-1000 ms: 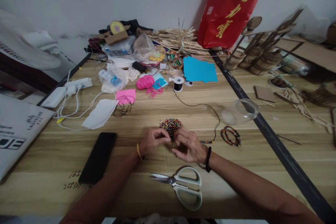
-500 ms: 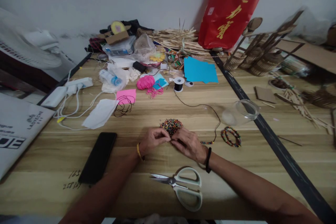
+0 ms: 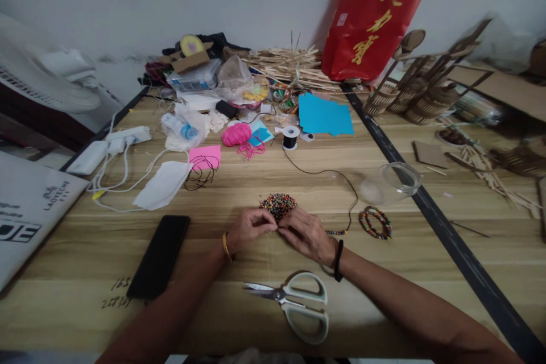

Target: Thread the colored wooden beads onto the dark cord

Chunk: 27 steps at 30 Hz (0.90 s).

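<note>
My left hand [image 3: 255, 228] and my right hand [image 3: 307, 234] meet fingertip to fingertip at the near edge of a pile of small multicoloured beads [image 3: 278, 203]. Thumb and forefinger of the left are pinched; whatever lies between them is too small to make out. The right is closed on a black cord [image 3: 315, 172], whose held end is hidden by the fingers. That cord runs from a spool [image 3: 290, 137], loops round on the right, and carries a short row of threaded beads [image 3: 336, 232] beside my right hand. A coiled bead bracelet [image 3: 375, 222] lies farther right.
Scissors [image 3: 285, 298] lie partly spread in front of my hands. A black phone [image 3: 159, 257] is at left, a clear glass jar [image 3: 393, 182] at right. Pink yarn [image 3: 236, 133], blue paper [image 3: 326, 115] and a power strip [image 3: 128, 135] sit farther back.
</note>
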Each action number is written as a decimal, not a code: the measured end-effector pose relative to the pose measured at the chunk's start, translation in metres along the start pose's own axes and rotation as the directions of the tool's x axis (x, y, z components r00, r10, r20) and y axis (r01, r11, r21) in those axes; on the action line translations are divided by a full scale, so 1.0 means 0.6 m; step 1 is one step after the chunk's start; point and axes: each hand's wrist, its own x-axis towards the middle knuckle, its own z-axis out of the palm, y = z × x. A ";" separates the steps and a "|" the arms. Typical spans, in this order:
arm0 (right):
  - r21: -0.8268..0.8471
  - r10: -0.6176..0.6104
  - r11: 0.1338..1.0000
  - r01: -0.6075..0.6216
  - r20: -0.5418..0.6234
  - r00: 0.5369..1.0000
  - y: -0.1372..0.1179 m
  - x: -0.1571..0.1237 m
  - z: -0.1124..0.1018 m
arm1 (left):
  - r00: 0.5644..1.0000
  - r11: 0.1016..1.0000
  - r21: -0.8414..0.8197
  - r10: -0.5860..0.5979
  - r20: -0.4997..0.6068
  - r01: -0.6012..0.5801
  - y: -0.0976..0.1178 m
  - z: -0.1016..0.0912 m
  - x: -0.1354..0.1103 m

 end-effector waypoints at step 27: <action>-0.005 -0.013 1.000 0.013 -0.022 1.000 -0.004 0.005 -0.001 | 0.837 0.917 0.247 0.390 -0.384 -0.314 0.076 0.009 -0.044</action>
